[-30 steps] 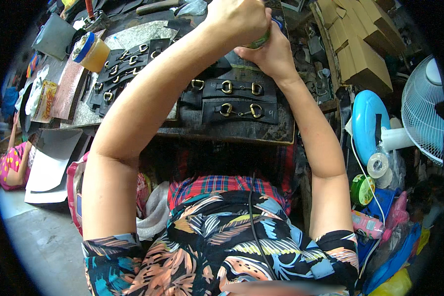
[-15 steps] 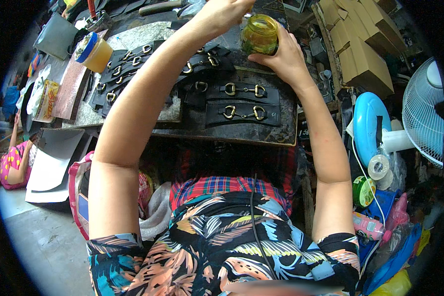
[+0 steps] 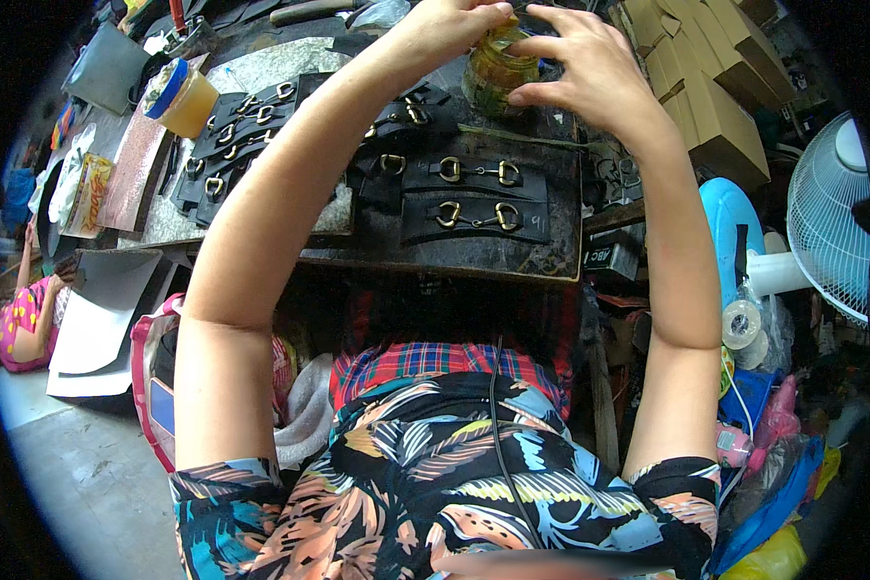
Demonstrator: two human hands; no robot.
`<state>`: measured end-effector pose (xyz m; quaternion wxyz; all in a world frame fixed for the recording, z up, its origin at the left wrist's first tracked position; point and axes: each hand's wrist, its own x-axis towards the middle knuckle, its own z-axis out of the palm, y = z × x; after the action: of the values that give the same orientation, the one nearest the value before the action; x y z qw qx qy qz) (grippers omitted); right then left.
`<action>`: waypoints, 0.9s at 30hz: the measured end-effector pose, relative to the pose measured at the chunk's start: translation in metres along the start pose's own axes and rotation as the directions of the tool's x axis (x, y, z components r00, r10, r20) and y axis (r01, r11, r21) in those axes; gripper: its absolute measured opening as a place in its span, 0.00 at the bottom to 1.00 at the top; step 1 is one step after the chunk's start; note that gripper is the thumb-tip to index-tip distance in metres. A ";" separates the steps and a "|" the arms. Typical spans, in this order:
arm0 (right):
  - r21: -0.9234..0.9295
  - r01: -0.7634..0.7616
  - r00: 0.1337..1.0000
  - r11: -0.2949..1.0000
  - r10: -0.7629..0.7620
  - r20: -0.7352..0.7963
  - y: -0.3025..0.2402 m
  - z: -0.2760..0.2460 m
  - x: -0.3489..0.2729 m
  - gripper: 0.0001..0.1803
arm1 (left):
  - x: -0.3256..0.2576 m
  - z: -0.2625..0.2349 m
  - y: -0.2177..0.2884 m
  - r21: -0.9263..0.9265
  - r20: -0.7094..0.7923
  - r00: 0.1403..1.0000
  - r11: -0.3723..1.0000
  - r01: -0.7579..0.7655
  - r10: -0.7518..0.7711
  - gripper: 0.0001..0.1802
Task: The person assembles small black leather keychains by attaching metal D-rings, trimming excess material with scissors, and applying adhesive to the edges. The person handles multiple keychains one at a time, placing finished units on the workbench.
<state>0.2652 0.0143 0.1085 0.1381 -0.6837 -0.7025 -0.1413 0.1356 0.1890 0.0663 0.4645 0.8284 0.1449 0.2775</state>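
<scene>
Jar: amber glass jar [image 3: 496,85], at half past twelve from the middle of the view, over the worktable [image 3: 541,253]; its mouth is partly screened by fingers, and its contents are hard to make out.
Left hand: left hand [image 3: 454,27] at twelve, close to the upper edge; its fingertips gather at the jar's mouth, and whether they pinch anything I cannot tell.
Right hand: right hand [image 3: 590,75] at one o'clock, fingers splayed and loose, thumb and forefinger overlapping the jar's side; contact cannot be made out.
Left forearm: slants from eight up to twelve, standing in the way of the middle of the strap pieces.
Right forearm: hides part of the blue ring [image 3: 728,237] at half past two.
Strap pieces: black strap pieces [image 3: 477,199] with gold-coloured buckles at one o'clock, nearer the middle; more black straps [image 3: 246,121] at ten.
Tub: blue-rimmed tub [image 3: 186,104] at ten, beyond those straps.
Boxes: cardboard boxes [image 3: 715,126] at two, cut by the dark rim.
Fan: white fan [image 3: 831,217] toward three, its far side lost in shadow.
Co-worker: person in pink [image 3: 24,329] at nine, only partly visible.
Under the table: too dark to read.
</scene>
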 end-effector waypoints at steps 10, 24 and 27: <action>0.023 -0.125 0.900 0.992 0.103 0.424 -0.029 -0.029 0.032 0.34 | -0.003 0.005 0.009 0.112 -0.052 0.998 0.994 -0.017 0.023 0.21; 0.036 -0.019 1.000 0.999 0.020 -0.019 -0.016 -0.030 -0.014 0.23 | -0.083 0.006 0.058 0.646 -0.099 0.922 0.729 -0.227 0.375 0.18; 0.162 0.034 0.999 0.986 -0.031 -0.022 -0.021 -0.036 -0.026 0.21 | -0.138 0.018 0.067 0.570 0.119 0.906 0.720 -0.397 0.406 0.17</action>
<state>0.2454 -0.0245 0.1315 0.1977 -0.6574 -0.7212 -0.0927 0.0344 0.0730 0.0712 0.1165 0.9394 0.0433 0.3196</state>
